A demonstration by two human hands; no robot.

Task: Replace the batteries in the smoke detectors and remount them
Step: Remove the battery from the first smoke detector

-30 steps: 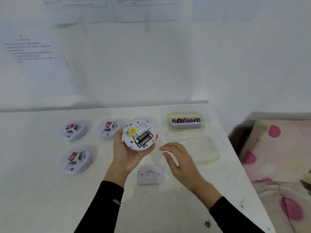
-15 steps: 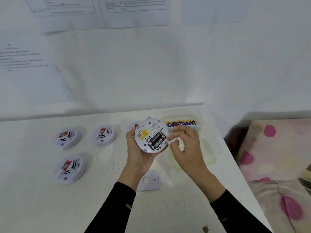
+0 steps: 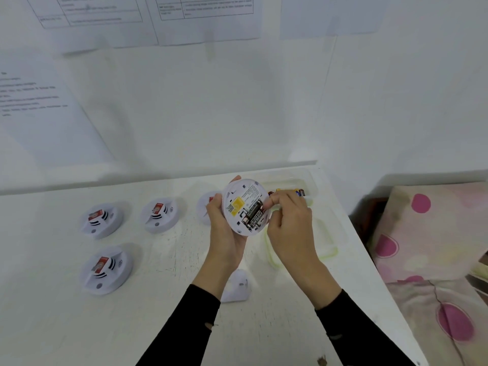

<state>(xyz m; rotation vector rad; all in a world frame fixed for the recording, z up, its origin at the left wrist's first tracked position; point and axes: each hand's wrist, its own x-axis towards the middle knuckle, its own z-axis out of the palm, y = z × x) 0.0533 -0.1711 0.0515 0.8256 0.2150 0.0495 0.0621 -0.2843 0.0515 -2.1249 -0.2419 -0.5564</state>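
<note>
The smoke detector (image 3: 245, 207) sits mid-frame above the table, back towards us with its batteries (image 3: 254, 213) seated, our left hand (image 3: 224, 233) gripping its rim and our right hand (image 3: 290, 228) curling fingertips (image 3: 272, 200) at their upper end, pinching or not we cannot tell, so we judge removal is beginning and next we must pry one free.

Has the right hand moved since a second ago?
Yes. The right hand left the cover plate and went up toward the battery tray; its fingers now reach the batteries in the held detector.
</note>
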